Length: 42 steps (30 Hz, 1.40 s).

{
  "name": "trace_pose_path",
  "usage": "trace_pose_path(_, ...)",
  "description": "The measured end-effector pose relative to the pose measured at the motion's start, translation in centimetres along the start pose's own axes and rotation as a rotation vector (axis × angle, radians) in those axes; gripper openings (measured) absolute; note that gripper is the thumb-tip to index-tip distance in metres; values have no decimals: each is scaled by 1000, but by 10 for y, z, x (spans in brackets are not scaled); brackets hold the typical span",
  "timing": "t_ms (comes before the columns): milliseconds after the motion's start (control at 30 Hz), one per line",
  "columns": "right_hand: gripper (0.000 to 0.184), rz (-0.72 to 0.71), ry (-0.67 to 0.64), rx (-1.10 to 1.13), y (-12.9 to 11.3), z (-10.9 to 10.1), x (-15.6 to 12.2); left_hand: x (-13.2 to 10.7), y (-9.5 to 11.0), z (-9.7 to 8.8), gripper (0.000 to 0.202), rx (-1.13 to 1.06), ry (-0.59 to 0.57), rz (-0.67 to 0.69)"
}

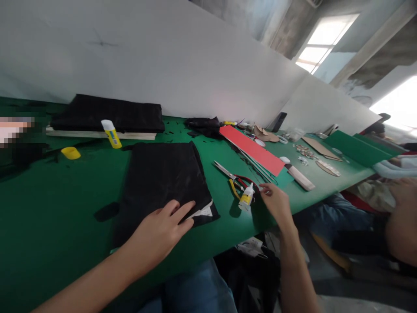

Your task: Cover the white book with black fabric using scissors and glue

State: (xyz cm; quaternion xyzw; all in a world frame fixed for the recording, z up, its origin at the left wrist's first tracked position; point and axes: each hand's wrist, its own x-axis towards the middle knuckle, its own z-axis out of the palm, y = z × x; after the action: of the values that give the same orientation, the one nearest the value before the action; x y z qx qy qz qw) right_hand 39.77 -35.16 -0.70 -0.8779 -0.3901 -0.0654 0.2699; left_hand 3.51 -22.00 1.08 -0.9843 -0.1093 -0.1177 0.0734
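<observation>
My left hand (166, 228) lies with outstretched fingers on a black cloth-covered piece (163, 174). A white layer shows at that piece's near right corner, beside my fingertips. My right hand (275, 200) is at the table's front edge, thumb and fingers pinched together; what they hold, if anything, is too small to make out. Just left of it is a small white glue bottle (246, 198) with a yellow label and pointed nozzle. Behind the bottle lie scissors (224, 170) with red handles, and a yellow handle (233, 189) of another tool.
A glue stick (112, 134) and its yellow cap (71, 152) are at the left. Behind them, folded black cloth (110, 114) rests on pale boards. Red card (252, 150) lies beyond the scissors. Green card (358, 148) stands farther right, near another person's arm (402, 221).
</observation>
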Motion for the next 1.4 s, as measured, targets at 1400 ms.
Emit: trace_pose_path(1400,44,-898,105,73,-59,-33,-49,4,1,-5,36,14,-48,-7)
